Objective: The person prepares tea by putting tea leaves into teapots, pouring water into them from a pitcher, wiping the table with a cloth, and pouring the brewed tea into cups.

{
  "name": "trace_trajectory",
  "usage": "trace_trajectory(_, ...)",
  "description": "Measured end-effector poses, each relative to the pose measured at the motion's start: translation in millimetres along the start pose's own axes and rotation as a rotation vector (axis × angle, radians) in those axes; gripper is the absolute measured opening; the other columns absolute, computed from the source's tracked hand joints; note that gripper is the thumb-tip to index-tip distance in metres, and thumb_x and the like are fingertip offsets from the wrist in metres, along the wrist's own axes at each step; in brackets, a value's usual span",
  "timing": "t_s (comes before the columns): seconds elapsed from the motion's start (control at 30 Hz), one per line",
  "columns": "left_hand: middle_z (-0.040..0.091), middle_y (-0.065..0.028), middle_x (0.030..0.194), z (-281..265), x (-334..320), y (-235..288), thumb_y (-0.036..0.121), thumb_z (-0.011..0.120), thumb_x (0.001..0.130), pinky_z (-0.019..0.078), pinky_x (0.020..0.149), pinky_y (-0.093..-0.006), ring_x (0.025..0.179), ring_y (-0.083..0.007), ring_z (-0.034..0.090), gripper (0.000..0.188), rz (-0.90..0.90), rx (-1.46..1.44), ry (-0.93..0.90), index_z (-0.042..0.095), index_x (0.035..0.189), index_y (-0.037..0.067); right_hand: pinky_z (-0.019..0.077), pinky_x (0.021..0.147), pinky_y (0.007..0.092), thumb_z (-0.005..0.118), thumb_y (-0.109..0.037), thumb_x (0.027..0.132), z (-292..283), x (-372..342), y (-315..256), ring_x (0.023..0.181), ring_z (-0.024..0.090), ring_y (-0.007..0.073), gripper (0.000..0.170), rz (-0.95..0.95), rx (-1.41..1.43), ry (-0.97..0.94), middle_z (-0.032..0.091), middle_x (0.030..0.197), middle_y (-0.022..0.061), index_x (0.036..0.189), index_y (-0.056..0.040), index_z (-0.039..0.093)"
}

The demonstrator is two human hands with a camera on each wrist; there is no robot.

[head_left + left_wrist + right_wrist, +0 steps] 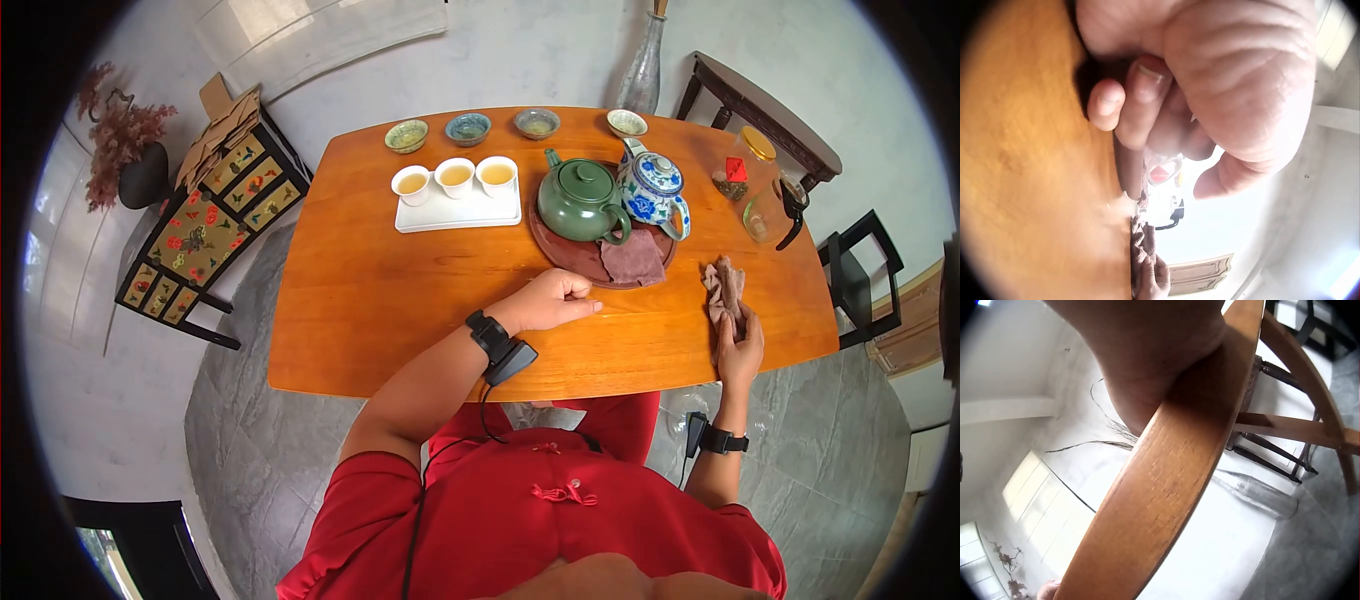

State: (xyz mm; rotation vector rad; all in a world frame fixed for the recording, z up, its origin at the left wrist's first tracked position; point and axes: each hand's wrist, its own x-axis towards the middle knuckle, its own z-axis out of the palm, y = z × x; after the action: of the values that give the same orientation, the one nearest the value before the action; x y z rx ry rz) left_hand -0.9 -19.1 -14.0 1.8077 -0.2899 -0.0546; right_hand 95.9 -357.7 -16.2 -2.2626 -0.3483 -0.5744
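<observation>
My left hand (pixel 548 300) rests on the wooden table (pixel 400 310) in front of the round brown tray (pixel 560 250). In the left wrist view its fingers (pixel 1141 87) are loosely curled, with nothing visible in them. At the table's front right, my right hand (pixel 740 348) holds a crumpled mauve-brown cloth (pixel 724 285) between thumb and fingers. A green teapot (pixel 580 205) and a blue-and-white porcelain teapot (pixel 652 190) stand on the tray, beside a folded cloth (pixel 634 258). The table edge hides the right hand's fingers in the right wrist view.
A white tray (pixel 460 218) with three filled white cups (pixel 455 175) is at the back left. Several small bowls (pixel 468 128) line the far edge. A yellow-lidded jar (pixel 757 145) and a glass pitcher (pixel 765 215) with a dark handle stand at right.
</observation>
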Motion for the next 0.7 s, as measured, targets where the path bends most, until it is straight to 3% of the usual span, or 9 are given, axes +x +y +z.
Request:
trace_trajectory(0.17,0.024,0.0059,0.063,-1.9,1.3,-8.1,0.005,0.062,0.088,0.0251,0.051,-0.0265,0.059,-0.0051,0.024,0.043,-0.005,-0.065,0.006,0.026,0.065,0.009,0.0498,0.083,0.0377,0.072,-0.015,0.083,-1.5,1.7,0.7,0.094,0.065,0.0339,0.035,-0.031,-0.037,-0.04,0.067,0.102,0.0223,0.112,0.0023,0.062)
trace_trajectory(0.33,0.025,0.0054,0.063,-2.5,1.6,-8.9,-0.006,0.052,0.076,0.022,0.051,-0.0276,0.057,-0.0057,0.023,0.033,0.007,-0.156,-0.019,0.024,0.065,0.01,0.0494,0.087,0.0381,0.078,-0.011,0.075,-5.4,5.0,-7.4,0.098,0.064,0.0352,0.049,-0.14,0.003,-0.092,0.066,0.108,0.0224,0.119,0.003,0.06)
trace_trajectory(0.7,0.023,0.0048,0.064,-6.4,4.2,-9.0,-0.006,0.053,0.078,0.0219,0.051,-0.0277,0.058,-0.0064,0.022,0.035,0.006,-0.16,0.012,0.024,0.066,0.01,0.0496,0.086,0.0378,0.077,-0.012,0.077,-1.7,4.3,-0.4,0.097,0.065,0.034,0.044,-0.048,-0.017,-0.065,0.067,0.104,0.0218,0.116,0.0024,0.062)
